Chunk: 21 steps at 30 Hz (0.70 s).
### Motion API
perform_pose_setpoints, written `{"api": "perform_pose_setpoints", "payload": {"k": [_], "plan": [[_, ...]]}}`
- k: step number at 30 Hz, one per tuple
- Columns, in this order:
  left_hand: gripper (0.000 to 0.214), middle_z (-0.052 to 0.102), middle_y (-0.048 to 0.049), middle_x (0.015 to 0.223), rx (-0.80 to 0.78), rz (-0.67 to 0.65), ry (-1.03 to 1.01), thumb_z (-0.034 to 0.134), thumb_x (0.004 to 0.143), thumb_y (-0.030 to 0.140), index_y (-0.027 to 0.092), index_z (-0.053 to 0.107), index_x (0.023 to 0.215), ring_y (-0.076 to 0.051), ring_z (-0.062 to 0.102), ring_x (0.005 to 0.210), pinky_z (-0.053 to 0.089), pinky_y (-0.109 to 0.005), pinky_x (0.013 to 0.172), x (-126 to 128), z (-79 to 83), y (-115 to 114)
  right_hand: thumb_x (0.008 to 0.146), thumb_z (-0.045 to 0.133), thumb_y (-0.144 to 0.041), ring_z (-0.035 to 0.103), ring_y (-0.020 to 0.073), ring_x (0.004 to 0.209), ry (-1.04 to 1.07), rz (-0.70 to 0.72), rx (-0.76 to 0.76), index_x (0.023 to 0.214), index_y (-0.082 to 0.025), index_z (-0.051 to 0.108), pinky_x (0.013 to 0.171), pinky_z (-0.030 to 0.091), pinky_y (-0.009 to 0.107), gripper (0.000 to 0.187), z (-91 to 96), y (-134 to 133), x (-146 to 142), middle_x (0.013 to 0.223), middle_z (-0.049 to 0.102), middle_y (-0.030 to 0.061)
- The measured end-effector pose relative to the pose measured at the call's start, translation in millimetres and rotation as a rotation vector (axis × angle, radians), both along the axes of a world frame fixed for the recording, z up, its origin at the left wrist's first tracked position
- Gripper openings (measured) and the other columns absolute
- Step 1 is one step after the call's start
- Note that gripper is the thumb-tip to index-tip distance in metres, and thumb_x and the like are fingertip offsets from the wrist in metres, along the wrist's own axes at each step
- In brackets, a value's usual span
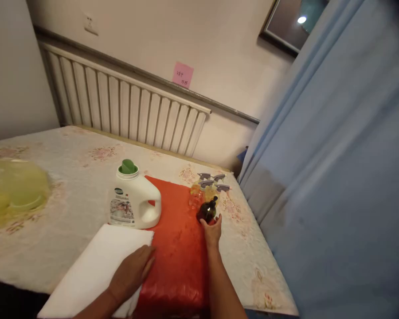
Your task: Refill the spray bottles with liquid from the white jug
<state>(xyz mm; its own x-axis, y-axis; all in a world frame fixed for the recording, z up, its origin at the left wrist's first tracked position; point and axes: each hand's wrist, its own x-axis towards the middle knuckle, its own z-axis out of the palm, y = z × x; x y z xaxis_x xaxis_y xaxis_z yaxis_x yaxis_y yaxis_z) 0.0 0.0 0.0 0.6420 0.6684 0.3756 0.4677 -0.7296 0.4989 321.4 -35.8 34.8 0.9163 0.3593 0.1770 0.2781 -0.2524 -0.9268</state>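
Observation:
My right hand (213, 230) grips the lower part of a small dark round bottle (207, 212) with a narrow black top, thumb on one side and fingers on the other. The bottle tilts a little at the right edge of a red plastic sheet (173, 248). My left hand (133, 271) lies on a folded white cloth (96, 261), fingers stretched toward the red sheet, holding nothing. Just behind the dark bottle are a clear pinkish bottle (196, 198) and several dark-lensed sunglasses-like pieces (206, 183).
A white detergent jug (133, 199) with a green cap stands behind the cloth. On the left sits a translucent yellow-green basin (16, 190). A floral tablecloth (73, 177) covers the table. Behind it is a radiator (129, 106); a blue curtain (326, 177) hangs on the right.

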Motion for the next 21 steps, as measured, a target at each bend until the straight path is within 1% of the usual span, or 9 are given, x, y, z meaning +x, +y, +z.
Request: {"api": "perform_pose_setpoints", "payload": {"k": [3, 5, 7, 10, 12, 16, 19, 21], "plan": [[0.028, 0.071, -0.0077, 0.099, 0.059, 0.002, 0.031, 0.041, 0.099, 0.034, 0.022, 0.063, 0.112, -0.023, 0.07, 0.089, 0.056, -0.036, 0.083, 1, -2.7, -2, 0.046, 0.083, -0.045, 0.061, 0.0337, 0.119, 0.005, -0.009, -0.025, 0.141, -0.006, 0.041, 0.097, 0.049, 0.038, 0.11, -3.1, 19, 9, 0.131, 0.061, 0.0227], [0.026, 0.071, -0.007, 0.099, 0.093, 0.01, 0.018, 0.043, 0.099, 0.034, 0.023, 0.063, 0.112, -0.022, 0.07, 0.088, 0.057, -0.034, 0.081, 0, -3.7, -2, 0.045, 0.083, -0.045, 0.063, 0.034, 0.116, 0.006, -0.019, -0.04, 0.139, -0.008, 0.044, 0.095, 0.05, 0.038, 0.108, -4.9, 27, 12, 0.128, 0.063, 0.0214], [0.024, 0.071, -0.0061, 0.097, 0.121, 0.017, 0.0, 0.045, 0.098, 0.033, 0.023, 0.062, 0.112, -0.022, 0.07, 0.087, 0.057, -0.033, 0.079, 0, -4.6, -2, 0.046, 0.082, -0.046, 0.065, 0.0332, 0.112, 0.0, -0.029, -0.051, 0.134, -0.011, 0.048, 0.094, 0.05, 0.038, 0.101, -5.7, 31, 12, 0.123, 0.066, 0.019], [0.023, 0.072, -0.0051, 0.096, 0.134, 0.02, -0.018, 0.046, 0.098, 0.033, 0.024, 0.062, 0.111, -0.021, 0.07, 0.086, 0.057, -0.032, 0.078, 0, -5.2, -2, 0.051, 0.079, -0.046, 0.066, 0.0322, 0.107, -0.016, -0.034, -0.058, 0.126, -0.014, 0.053, 0.093, 0.05, 0.038, 0.086, -3.2, 30, 9, 0.116, 0.069, 0.0165], [0.023, 0.071, -0.0053, 0.097, 0.13, 0.017, -0.02, 0.045, 0.099, 0.033, 0.024, 0.063, 0.11, -0.021, 0.07, 0.086, 0.057, -0.033, 0.078, 0, -4.9, -3, 0.052, 0.078, -0.046, 0.066, 0.0321, 0.106, -0.031, -0.027, -0.054, 0.124, -0.014, 0.054, 0.093, 0.05, 0.039, 0.082, 1.5, 26, 7, 0.116, 0.069, 0.0166], [0.025, 0.071, -0.0066, 0.098, 0.091, 0.019, -0.01, 0.042, 0.099, 0.032, 0.023, 0.063, 0.11, -0.022, 0.069, 0.089, 0.056, -0.034, 0.082, 1, -3.0, -5, 0.053, 0.077, -0.046, 0.065, 0.0302, 0.108, -0.067, 0.019, -0.019, 0.126, -0.014, 0.053, 0.095, 0.049, 0.037, 0.083, 16.7, 11, -7, 0.12, 0.067, 0.0151], [0.027, 0.071, -0.0076, 0.098, 0.01, 0.02, -0.004, 0.041, 0.098, 0.033, 0.022, 0.063, 0.11, -0.023, 0.069, 0.09, 0.054, -0.036, 0.086, 0, -0.4, -4, 0.056, 0.076, -0.045, 0.066, 0.0274, 0.106, -0.078, 0.093, 0.041, 0.128, -0.015, 0.053, 0.094, 0.051, 0.035, 0.082, 27.7, -8, -29, 0.121, 0.068, 0.0134], [0.027, 0.071, -0.0078, 0.101, -0.083, 0.018, -0.017, 0.042, 0.097, 0.034, 0.022, 0.063, 0.11, -0.023, 0.068, 0.093, 0.053, -0.037, 0.088, 0, 3.9, -2, 0.057, 0.076, -0.043, 0.067, 0.0272, 0.106, -0.053, 0.184, 0.12, 0.129, -0.014, 0.053, 0.092, 0.052, 0.036, 0.081, 32.1, -23, -49, 0.121, 0.068, 0.0136]]}}
